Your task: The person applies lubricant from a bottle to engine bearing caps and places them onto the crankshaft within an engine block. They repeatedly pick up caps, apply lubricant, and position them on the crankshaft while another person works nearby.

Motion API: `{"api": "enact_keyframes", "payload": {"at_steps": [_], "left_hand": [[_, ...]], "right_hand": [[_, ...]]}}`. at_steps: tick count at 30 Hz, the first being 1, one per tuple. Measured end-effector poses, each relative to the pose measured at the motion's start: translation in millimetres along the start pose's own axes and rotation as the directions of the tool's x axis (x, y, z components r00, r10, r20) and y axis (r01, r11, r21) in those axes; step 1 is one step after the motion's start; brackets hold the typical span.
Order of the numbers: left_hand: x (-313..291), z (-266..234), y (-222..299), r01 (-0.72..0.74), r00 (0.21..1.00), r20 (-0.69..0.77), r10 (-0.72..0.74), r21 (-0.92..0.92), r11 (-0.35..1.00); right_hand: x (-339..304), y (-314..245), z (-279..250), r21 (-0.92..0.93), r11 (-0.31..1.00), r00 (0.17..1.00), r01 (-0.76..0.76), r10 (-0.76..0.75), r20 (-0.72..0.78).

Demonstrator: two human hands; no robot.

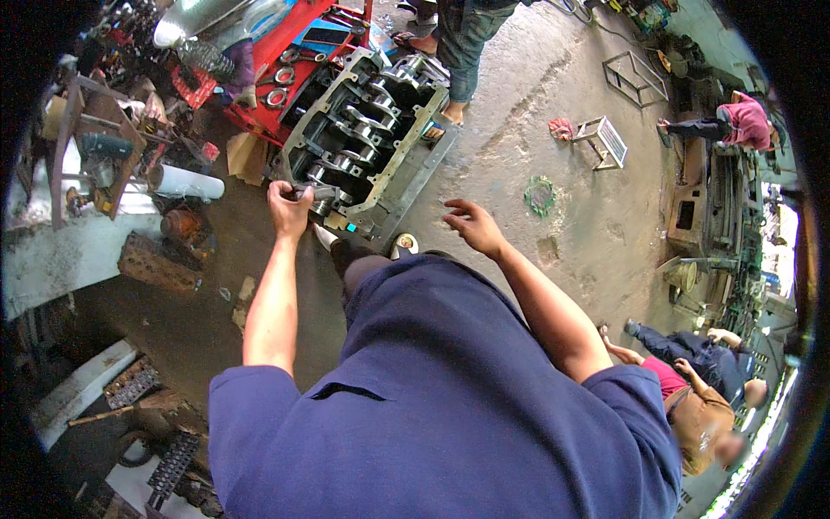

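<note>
An engine block (393,177) lies in front of me with its open side up, and a shiny crankshaft (361,131) runs along inside it. At the block's near left corner, my left hand (289,210) is closed, thumb and fingers around a small grey metal part (303,191) beside the crankshaft's near end. Its exact kind is partly hidden by the fingers. My right hand (474,227) hovers to the right of the block's near end, fingers apart and holding nothing.
A red tool cart (298,24) beyond the block carries connecting rods (277,97) and a phone (326,35). Another person's leg (467,52) stands at the block's far right. Right of it are a small stool (603,143) and a metal frame (635,78). Scrap parts crowd the left.
</note>
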State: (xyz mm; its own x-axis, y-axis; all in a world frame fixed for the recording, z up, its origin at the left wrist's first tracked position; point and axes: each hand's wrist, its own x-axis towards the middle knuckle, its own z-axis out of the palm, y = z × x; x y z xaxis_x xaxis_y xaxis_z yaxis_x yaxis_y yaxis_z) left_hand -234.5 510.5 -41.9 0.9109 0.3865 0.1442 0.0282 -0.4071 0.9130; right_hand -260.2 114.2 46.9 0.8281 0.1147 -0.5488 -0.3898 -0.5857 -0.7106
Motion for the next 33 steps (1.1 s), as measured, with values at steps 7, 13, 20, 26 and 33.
{"api": "enact_keyframes", "payload": {"at_steps": [7, 13, 20, 26, 33], "left_hand": [[-42.2, -3.5, 109.2, 0.433, 0.897, 0.439, -0.05, -0.896, -0.096], [-63.3, -2.2, 188.2, 0.615, 0.744, 0.661, 0.098, -0.62, -0.488], [-31.7, -19.4, 202.8, 0.533, 0.545, 0.749, -0.377, -0.656, -0.534], [14.2, -51.1, 186.5, 0.513, 0.484, 0.754, -0.443, -0.655, -0.554], [67.9, -138.1, 118.7, 0.497, 0.619, 0.666, -0.415, -0.742, -0.45]], "right_hand": [[-24.6, -119.2, 38.3, 0.339, 0.874, 0.913, 0.349, -0.399, 0.089], [-59.4, -168.9, 42.9, 0.047, 0.623, 0.623, 0.781, -0.782, 0.013], [-53.3, -182.9, 46.5, 0.115, 0.638, 0.636, 0.761, -0.77, 0.062], [18.8, -246.0, 52.8, -0.065, 0.639, 0.61, 0.767, -0.756, -0.238], [170.3, -429.2, 135.0, -0.263, 0.504, 0.502, 0.823, -0.861, -0.079]]}}
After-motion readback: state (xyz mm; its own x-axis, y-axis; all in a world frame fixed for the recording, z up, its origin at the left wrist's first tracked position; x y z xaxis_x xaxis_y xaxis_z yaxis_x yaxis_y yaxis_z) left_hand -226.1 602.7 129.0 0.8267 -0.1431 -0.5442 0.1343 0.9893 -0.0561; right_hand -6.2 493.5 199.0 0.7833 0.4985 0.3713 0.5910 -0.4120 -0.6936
